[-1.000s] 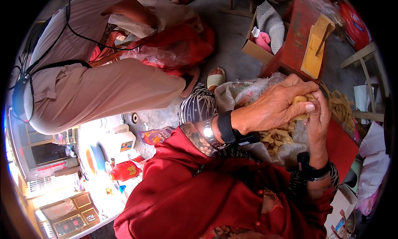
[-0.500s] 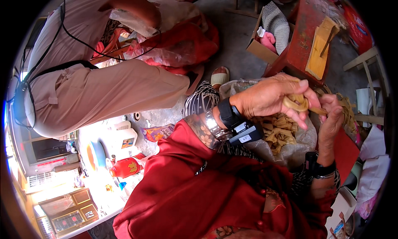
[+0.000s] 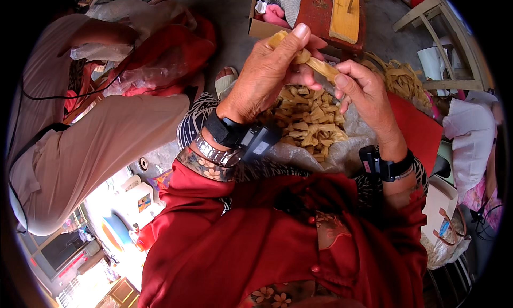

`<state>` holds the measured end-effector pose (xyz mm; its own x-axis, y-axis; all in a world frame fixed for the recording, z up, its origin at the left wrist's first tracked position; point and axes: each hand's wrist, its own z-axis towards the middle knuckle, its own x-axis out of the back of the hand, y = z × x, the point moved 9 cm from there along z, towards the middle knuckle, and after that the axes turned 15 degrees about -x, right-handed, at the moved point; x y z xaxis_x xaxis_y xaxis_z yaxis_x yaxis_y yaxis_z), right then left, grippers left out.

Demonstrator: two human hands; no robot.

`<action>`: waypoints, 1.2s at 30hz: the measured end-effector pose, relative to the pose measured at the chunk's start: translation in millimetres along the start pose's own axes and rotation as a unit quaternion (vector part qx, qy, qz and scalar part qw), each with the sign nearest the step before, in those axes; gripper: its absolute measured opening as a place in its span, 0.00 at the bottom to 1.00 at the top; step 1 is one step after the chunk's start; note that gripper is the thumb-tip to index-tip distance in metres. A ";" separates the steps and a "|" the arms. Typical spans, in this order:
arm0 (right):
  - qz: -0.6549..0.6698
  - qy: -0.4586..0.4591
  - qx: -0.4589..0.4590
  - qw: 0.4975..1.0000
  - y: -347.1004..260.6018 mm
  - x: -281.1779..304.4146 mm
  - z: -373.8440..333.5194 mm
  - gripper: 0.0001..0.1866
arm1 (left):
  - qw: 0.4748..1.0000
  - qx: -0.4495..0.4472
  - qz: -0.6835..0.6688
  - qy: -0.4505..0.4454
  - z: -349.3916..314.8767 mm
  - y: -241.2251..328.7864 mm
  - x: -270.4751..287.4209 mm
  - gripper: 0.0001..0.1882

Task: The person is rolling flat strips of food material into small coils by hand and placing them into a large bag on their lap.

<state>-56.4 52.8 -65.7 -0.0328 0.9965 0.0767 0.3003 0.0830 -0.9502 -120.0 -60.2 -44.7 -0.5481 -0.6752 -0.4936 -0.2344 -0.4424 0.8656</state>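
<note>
My left hand [image 3: 262,75] pinches a yellowish strip of tofu skin [image 3: 322,67], its thumb pressed over a knot or fold. One end sticks up past the left thumb. The other end runs taut to my right hand [image 3: 368,91], which grips it between thumb and forefinger. Below both hands sits a whitish plastic sack [image 3: 357,134], its mouth open. Inside lies a heap of knotted tofu skin pieces [image 3: 315,126]. Beyond my right hand hangs a bunch of long loose tofu skin strips [image 3: 403,83].
A red wooden box [image 3: 315,11] with a yellow board [image 3: 344,17] on it stands ahead. A cardboard box [image 3: 262,27] holds grey knit cloth. To the right is a wooden stool frame [image 3: 438,35]. Another person's leg [image 3: 107,142] is close on my left.
My view has swung, so the surroundings sit further left and higher. The strip was looped around my left fingers; now it is drawn out straight between my hands.
</note>
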 end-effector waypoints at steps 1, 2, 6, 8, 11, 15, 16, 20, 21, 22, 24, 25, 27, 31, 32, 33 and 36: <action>-0.003 0.018 0.011 1.000 -1.3 2.9 -0.3 0.11 | 0.998 0.016 0.056 -0.009 -1.5 -2.4 1.7 0.22; -0.007 0.035 0.023 0.999 -1.6 5.5 -0.8 0.11 | 0.993 0.031 0.111 -0.018 -3.7 -3.7 5.5 0.22; 0.006 0.005 -0.026 1.000 10.8 -0.3 0.2 0.12 | 0.979 0.084 0.183 -0.030 -7.3 -10.9 10.5 0.13; -0.003 -0.013 -0.034 0.999 10.3 -8.2 -2.8 0.13 | 0.985 0.059 0.164 -0.021 -5.7 -12.5 8.8 0.11; -0.007 -0.028 -0.035 0.999 5.8 -17.8 -3.6 0.15 | 0.989 0.054 0.139 -0.025 -4.8 -14.6 4.3 0.08; -0.062 -0.011 0.031 0.998 -17.2 -16.5 -7.4 0.15 | 0.990 0.071 0.117 -0.042 -6.2 -7.1 -2.6 0.07; -0.097 0.000 0.067 0.993 -25.4 -15.0 -9.5 0.15 | 0.993 0.053 0.096 -0.034 -4.2 0.3 1.0 0.06; -0.117 0.025 0.092 0.989 -35.5 6.2 -20.7 0.17 | 0.997 -0.009 0.077 -0.023 2.4 20.9 10.9 0.04; -0.124 0.031 0.092 0.988 -35.9 9.3 -20.9 0.17 | 0.996 -0.023 0.081 -0.029 3.0 21.9 10.7 0.04; -0.132 0.037 0.091 0.986 -36.7 12.3 -21.1 0.16 | 0.997 -0.027 0.072 -0.028 5.3 22.5 11.0 0.03; -0.142 0.059 0.112 0.982 -46.0 21.8 -20.5 0.16 | 0.996 -0.043 0.062 -0.038 15.0 26.4 6.6 0.02; -0.159 0.079 0.116 0.977 -51.4 29.3 -18.6 0.16 | 0.996 -0.052 0.055 -0.045 22.3 28.7 2.1 0.03; -0.192 0.119 0.121 0.967 -62.3 44.7 -13.2 0.17 | 0.991 -0.067 0.106 -0.050 41.0 33.2 -4.0 0.03; -0.202 0.211 0.154 0.944 -83.1 84.4 4.1 0.17 | 0.979 -0.100 0.168 -0.064 86.1 40.9 -20.9 0.04; -0.204 0.232 0.186 0.933 -87.8 93.2 6.8 0.17 | 0.969 -0.124 0.194 -0.094 94.7 45.8 -30.6 0.04; -0.219 0.249 0.181 0.926 -87.2 101.0 11.0 0.18 | 0.966 -0.124 0.204 -0.095 102.4 42.9 -32.1 0.05; -0.257 0.285 0.172 0.907 -85.5 117.9 23.2 0.17 | 0.957 -0.140 0.235 -0.099 119.4 37.4 -35.4 0.07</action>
<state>-108.1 163.0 17.5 0.4434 0.6773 0.5871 0.0664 0.6284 -0.7751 -205.3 17.6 15.2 -0.6880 -0.7257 -0.0052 0.2851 -0.2769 0.9176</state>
